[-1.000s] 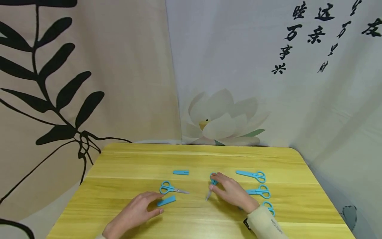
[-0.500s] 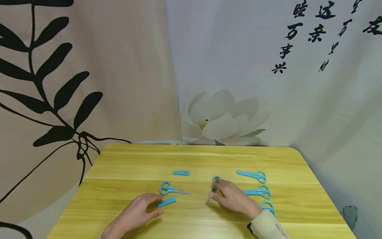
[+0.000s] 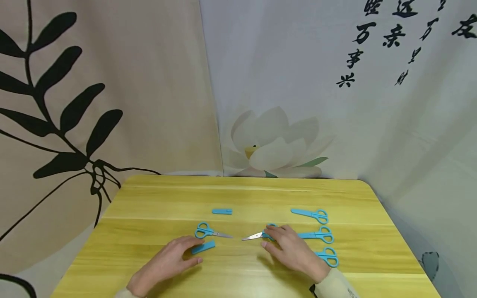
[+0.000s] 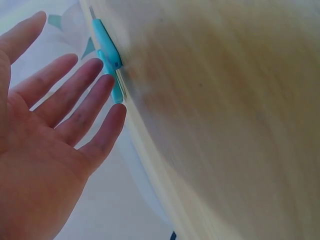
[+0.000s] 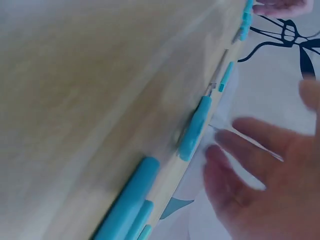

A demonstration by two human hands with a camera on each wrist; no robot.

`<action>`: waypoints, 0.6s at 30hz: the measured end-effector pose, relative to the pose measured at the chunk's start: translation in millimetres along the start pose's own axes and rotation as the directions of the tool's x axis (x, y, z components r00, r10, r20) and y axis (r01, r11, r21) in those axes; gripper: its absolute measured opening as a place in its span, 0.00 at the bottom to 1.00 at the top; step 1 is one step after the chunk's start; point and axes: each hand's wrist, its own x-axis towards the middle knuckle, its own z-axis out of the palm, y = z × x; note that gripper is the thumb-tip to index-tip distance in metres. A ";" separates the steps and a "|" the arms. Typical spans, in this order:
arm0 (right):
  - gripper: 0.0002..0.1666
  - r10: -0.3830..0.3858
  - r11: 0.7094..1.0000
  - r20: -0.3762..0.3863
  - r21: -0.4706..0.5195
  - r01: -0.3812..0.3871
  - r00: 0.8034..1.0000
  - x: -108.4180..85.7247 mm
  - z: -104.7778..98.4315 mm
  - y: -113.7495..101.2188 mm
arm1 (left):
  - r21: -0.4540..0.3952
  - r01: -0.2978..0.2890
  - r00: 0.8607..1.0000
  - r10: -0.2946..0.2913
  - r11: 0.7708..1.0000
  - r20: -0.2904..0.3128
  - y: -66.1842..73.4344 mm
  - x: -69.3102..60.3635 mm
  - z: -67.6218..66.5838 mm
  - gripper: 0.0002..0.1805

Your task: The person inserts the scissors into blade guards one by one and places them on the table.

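My left hand (image 3: 167, 260) hovers with fingers loosely extended beside a loose blue blade cover (image 3: 203, 247). Just beyond that cover lies a pair of blue-handled scissors (image 3: 213, 233), its bare blade pointing right. My right hand (image 3: 292, 252) hangs over the handle of a second bare pair of scissors (image 3: 257, 236), whose blade points left. Its fingers hide part of this handle in the head view. From the right wrist, the fingers (image 5: 257, 145) appear apart from the scissors' handle (image 5: 196, 127). The left wrist view shows an empty palm (image 4: 40, 145).
Another blue blade cover (image 3: 222, 211) lies farther back. On the right, covered scissors lie in a column: a back pair (image 3: 310, 213), a middle pair (image 3: 316, 235) and a front pair (image 3: 328, 256) partly behind my right hand. The wooden table (image 3: 167, 194) ends at a printed curtain (image 3: 167, 82).
The scissors by my right hand have turned, their blade swinging from pointing towards me to pointing left. My right fingers have come off the handle. The left hand stays almost in place.
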 end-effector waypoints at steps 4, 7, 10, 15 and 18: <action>0.26 -0.050 0.998 -0.113 -0.030 0.047 0.992 6.5 0.2 4.4 | -0.005 -0.007 1.000 0.007 1.000 0.001 -1.0 1.2 -2.7 0.27; 0.26 -0.092 0.995 -0.108 -0.060 0.086 0.990 14.3 0.9 7.0 | -0.004 -0.023 1.000 0.023 1.000 -0.006 -3.3 1.4 -6.6 0.26; 0.28 -0.110 0.992 -0.059 -0.075 0.106 0.992 22.1 2.8 8.7 | -0.004 -0.032 0.999 0.032 0.999 -0.012 -4.4 2.1 -9.9 0.25; 0.24 -0.105 0.991 -0.001 -0.078 0.105 0.994 28.7 7.5 8.7 | -0.021 -0.034 0.999 0.034 0.999 0.009 -3.7 0.8 -11.0 0.26; 0.20 -0.105 0.991 0.002 -0.077 0.105 0.994 29.4 10.1 9.3 | -0.025 -0.032 0.999 0.032 0.999 0.018 -3.8 -1.8 -9.8 0.26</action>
